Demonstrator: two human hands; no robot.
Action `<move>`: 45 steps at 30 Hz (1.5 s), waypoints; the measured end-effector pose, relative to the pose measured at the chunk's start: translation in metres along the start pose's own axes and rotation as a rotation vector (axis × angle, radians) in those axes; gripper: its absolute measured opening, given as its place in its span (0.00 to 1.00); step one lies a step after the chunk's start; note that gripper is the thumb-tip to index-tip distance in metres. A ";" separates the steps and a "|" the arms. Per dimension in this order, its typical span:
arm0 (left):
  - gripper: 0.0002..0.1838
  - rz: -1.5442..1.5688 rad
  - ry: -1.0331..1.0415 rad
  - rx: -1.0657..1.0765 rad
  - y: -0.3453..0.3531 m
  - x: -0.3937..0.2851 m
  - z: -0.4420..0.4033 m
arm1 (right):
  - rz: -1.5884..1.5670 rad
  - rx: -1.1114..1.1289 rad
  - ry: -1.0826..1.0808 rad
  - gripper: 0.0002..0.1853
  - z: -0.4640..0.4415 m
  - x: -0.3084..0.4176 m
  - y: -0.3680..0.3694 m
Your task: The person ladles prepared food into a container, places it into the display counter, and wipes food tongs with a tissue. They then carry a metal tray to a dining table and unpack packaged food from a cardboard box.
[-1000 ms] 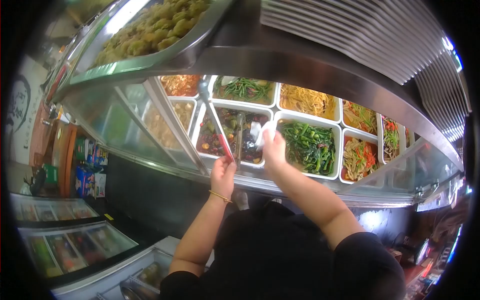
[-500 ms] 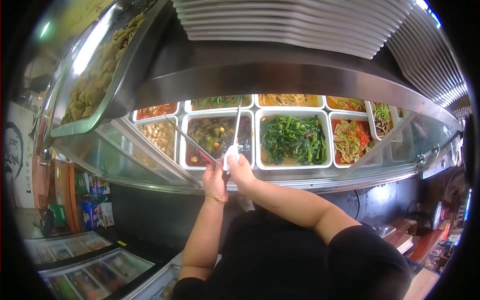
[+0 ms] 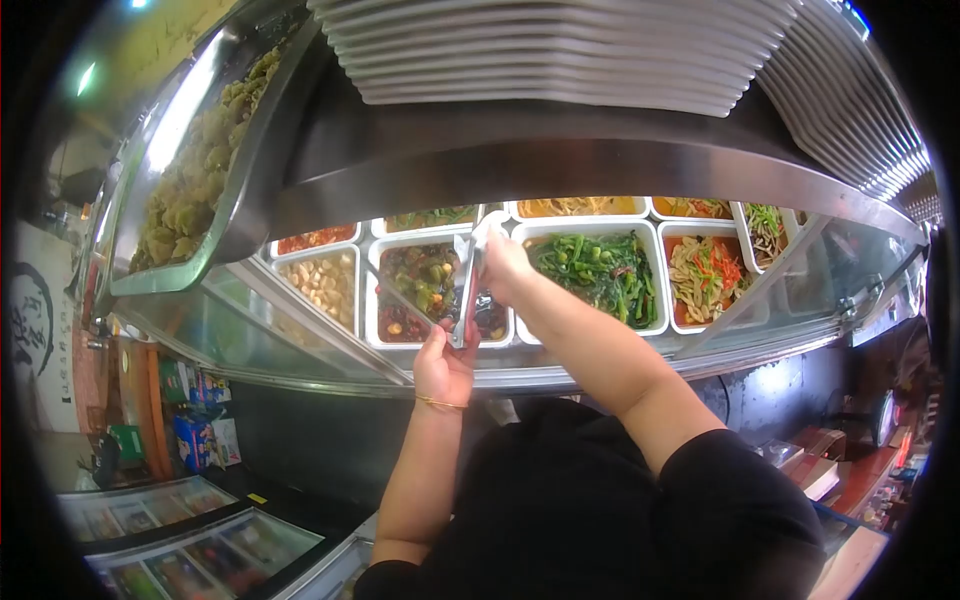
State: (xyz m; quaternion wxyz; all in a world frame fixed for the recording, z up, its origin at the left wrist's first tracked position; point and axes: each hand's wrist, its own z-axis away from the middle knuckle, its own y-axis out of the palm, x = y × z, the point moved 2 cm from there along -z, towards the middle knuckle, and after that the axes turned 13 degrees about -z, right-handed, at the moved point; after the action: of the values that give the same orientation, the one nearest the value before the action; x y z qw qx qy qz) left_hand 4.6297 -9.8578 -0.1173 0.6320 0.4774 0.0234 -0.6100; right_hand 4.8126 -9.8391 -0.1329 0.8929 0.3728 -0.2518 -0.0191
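Note:
My left hand (image 3: pixel 442 368) is closed around the near end of a pair of metal tongs (image 3: pixel 466 300), a thin yellow bracelet on its wrist. The tongs' two arms spread apart, pointing away from me over a white tray (image 3: pixel 385 342) of dark sauced food. Farther along one arm, my right hand (image 3: pixel 505 270) pinches a white cloth or tissue (image 3: pixel 490 228) against the metal. The far tips are partly hidden by that hand and the cloth. To the right of my right hand lie leafy greens (image 3: pixel 605 265) in another white tray.
A steel shelf edge (image 3: pixel 570 165) crosses above the trays, carrying stacked white plates (image 3: pixel 560 60). Glass panels (image 3: pixel 765 285) and a metal sill (image 3: pixel 560 375) frame the case. On the upper left stands a metal pan (image 3: pixel 165 280) of greenish food. Lidded cold compartments (image 3: pixel 210 550) sit lower left.
My right hand has slid forward with the white cloth, away from my left hand and along the tongs. My left hand has shifted slightly right and nearer to me, still holding the tongs.

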 end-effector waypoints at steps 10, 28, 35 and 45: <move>0.21 0.277 -0.245 0.427 0.022 -0.004 -0.010 | 0.557 0.474 -0.487 0.14 0.086 -0.047 -0.014; 0.16 0.107 -0.271 0.255 0.034 0.011 0.011 | 0.473 0.126 -0.015 0.14 0.088 0.034 0.017; 0.19 0.298 -0.249 0.478 0.021 -0.005 -0.007 | 0.508 0.506 -0.514 0.13 0.122 -0.029 -0.009; 0.18 0.182 -0.247 0.254 0.036 0.023 0.005 | 0.895 0.257 -0.592 0.17 0.118 -0.012 -0.033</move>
State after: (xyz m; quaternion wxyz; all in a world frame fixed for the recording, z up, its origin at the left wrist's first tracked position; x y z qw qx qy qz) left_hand 4.6616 -9.8852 -0.1079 0.6173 0.4749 -0.1746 -0.6025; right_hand 4.7519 -9.9378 -0.0900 0.6523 0.3142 -0.6262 0.2893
